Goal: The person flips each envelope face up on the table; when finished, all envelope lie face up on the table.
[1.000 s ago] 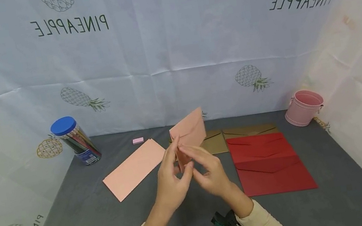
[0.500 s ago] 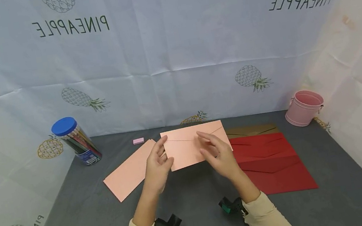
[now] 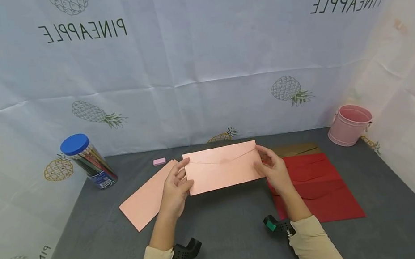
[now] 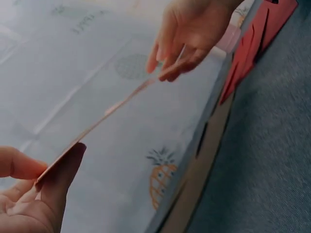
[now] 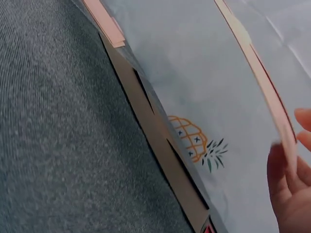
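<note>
Left grip (image 3: 171,191) and right grip (image 3: 277,173): one peach envelope (image 3: 222,169). Leftward: one jar (image 3: 90,162), one block (image 3: 159,161), at least two stacked envelopes (image 3: 147,200). Rightward: one bucket (image 3: 342,134), at least two red envelopes (image 3: 323,188), one tan envelope (image 3: 300,149).

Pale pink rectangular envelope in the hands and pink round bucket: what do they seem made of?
Pale pink rectangular envelope: likely smooth, fairly matte paper, given its thin edge and pointed flap. Pink round bucket: perhaps smooth painted metal, given its side fittings; plastic possible.

White fabric backdrop (image 3: 220,55) with line-drawn pineapples (image 3: 285,89) and mirrored PINEAPPLE lettering (image 3: 82,30) wraps back and sides of dark grey, fabric-textured tabletop (image 3: 229,239); warmer light at right.
</note>
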Tool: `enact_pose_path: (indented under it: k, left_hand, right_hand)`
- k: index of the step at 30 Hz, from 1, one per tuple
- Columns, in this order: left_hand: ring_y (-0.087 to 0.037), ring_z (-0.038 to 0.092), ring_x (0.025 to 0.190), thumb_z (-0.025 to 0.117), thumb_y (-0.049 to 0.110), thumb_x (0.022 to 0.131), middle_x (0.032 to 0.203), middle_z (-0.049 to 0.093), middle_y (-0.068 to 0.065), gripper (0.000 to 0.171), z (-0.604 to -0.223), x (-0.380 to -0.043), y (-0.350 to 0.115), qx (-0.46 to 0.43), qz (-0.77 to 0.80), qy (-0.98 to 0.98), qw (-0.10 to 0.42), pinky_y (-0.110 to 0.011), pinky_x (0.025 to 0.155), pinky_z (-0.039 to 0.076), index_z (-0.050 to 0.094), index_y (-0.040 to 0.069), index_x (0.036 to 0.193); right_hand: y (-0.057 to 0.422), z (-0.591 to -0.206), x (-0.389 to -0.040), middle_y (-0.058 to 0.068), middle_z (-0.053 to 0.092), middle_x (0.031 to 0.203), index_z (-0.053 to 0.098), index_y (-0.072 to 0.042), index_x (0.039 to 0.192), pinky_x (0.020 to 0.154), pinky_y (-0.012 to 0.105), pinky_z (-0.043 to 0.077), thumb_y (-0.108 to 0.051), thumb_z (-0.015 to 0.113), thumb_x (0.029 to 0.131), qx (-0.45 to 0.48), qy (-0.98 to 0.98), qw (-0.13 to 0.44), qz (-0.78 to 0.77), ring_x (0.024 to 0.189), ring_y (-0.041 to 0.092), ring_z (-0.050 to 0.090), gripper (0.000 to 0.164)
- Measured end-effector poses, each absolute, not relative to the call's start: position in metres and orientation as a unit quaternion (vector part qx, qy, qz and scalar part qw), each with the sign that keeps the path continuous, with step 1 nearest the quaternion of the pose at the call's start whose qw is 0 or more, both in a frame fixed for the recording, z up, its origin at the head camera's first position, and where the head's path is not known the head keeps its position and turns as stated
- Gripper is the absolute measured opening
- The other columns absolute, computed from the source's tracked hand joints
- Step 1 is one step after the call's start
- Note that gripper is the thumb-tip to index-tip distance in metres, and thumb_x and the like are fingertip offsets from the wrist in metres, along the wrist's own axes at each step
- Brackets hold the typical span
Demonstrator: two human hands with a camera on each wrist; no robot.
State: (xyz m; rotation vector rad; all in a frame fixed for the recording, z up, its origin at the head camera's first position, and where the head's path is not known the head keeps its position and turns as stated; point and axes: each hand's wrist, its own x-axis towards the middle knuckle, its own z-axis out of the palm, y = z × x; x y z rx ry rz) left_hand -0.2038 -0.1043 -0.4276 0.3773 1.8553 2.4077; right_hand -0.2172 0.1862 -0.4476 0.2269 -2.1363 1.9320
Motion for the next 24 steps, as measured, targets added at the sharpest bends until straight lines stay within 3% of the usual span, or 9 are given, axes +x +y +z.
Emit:
enact_pose_path:
  k: [3, 10, 14, 20, 24]
  left_hand:
    - [-0.007, 0.040, 0.056, 0.048, -0.017, 0.086, 0.143, 0.038, -0.024, 0.063, -0.438, -0.208, -0.108, 0.121, 0.784, 0.606, 0.053, -0.016, 0.050, 0.038, 0.034, 0.005, 0.143]
    - [-0.011, 0.062, 0.088, 0.055, -0.008, 0.088, 0.124, 0.056, -0.028, 0.050, -0.466, -0.219, -0.109, 0.046, 0.727, 0.683, 0.062, -0.019, 0.070, 0.052, 0.044, 0.001, 0.136]
    - [-0.017, 0.064, 0.089, 0.058, -0.006, 0.086, 0.113, 0.063, -0.026, 0.046, -0.479, -0.223, -0.107, 0.015, 0.681, 0.730, 0.060, -0.020, 0.072, 0.051, 0.050, 0.000, 0.131]
    - [-0.025, 0.065, 0.087, 0.058, -0.009, 0.084, 0.104, 0.064, -0.031, 0.043, -0.489, -0.224, -0.104, 0.016, 0.654, 0.754, 0.056, -0.023, 0.070, 0.051, 0.049, -0.011, 0.126]
    - [-0.024, 0.065, 0.089, 0.061, -0.007, 0.084, 0.104, 0.064, -0.029, 0.043, -0.491, -0.223, -0.101, 0.011, 0.642, 0.765, 0.041, -0.023, 0.071, 0.051, 0.051, -0.009, 0.125]
  right_hand:
    - [0.193, -0.457, -0.222, 0.021, 0.048, 0.134, 0.045, 0.000, 0.138, 0.080, 0.012, 0.050, -0.008, 0.064, 0.090, 0.070, -0.733, 0.087, 0.671, 0.105, 0.009, 0.053, 0.052]
    - [0.204, -0.463, -0.222, 0.023, 0.055, 0.122, 0.052, -0.002, 0.133, 0.071, 0.017, 0.048, -0.008, 0.066, 0.088, 0.041, -0.789, 0.013, 0.613, 0.095, 0.015, 0.053, 0.047]
    - [0.208, -0.466, -0.221, 0.022, 0.056, 0.125, 0.054, -0.002, 0.133, 0.068, 0.019, 0.047, -0.008, 0.066, 0.088, 0.022, -0.819, -0.019, 0.573, 0.094, 0.020, 0.052, 0.047]
    - [0.209, -0.472, -0.224, 0.020, 0.062, 0.112, 0.057, -0.002, 0.130, 0.063, 0.021, 0.044, -0.008, 0.067, 0.087, 0.005, -0.858, -0.033, 0.513, 0.089, 0.021, 0.053, 0.045]
    - [0.209, -0.474, -0.226, 0.018, 0.063, 0.107, 0.057, -0.003, 0.130, 0.064, 0.023, 0.045, -0.008, 0.067, 0.086, 0.000, -0.877, -0.024, 0.480, 0.089, 0.023, 0.054, 0.045]
